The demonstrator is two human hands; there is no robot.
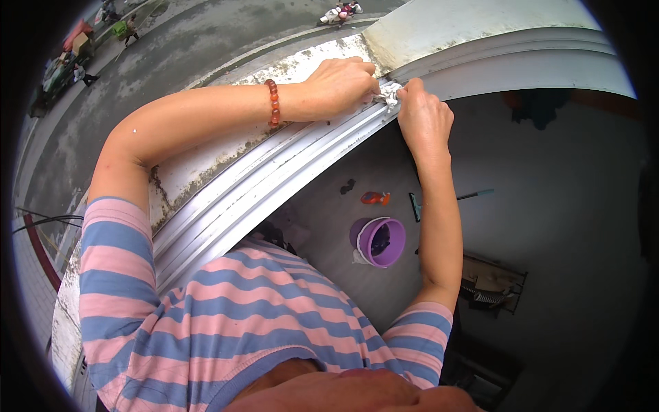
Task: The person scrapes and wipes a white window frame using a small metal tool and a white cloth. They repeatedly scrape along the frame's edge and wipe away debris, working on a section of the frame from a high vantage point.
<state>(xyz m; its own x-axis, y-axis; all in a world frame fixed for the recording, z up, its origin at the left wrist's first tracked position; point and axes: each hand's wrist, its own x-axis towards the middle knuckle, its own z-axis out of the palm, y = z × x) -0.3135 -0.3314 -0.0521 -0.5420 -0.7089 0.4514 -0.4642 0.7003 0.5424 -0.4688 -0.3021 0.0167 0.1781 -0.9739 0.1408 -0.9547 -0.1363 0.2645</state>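
A crumpled white cloth (390, 95) sits at the far end of a metal window track (274, 175), where it meets the frame. My left hand (341, 88), on the outer side, has its fingers curled closed on the cloth's left part. From the inner side my right hand (424, 117) pinches the cloth's right part. The two hands are a short way apart, with the cloth between them. A red-brown bead bracelet (273, 103) circles my left wrist. My left arm reaches over the stained outer ledge (199, 154).
Below on the indoor floor stand a purple bucket (388, 244) with dark contents, an orange spray bottle (375, 198) and a squeegee (416, 206). A low rack (491, 281) is farther right. Outside, far below, a street (199, 48) holds people, a scooter (341, 13) and a loaded cart (72, 51).
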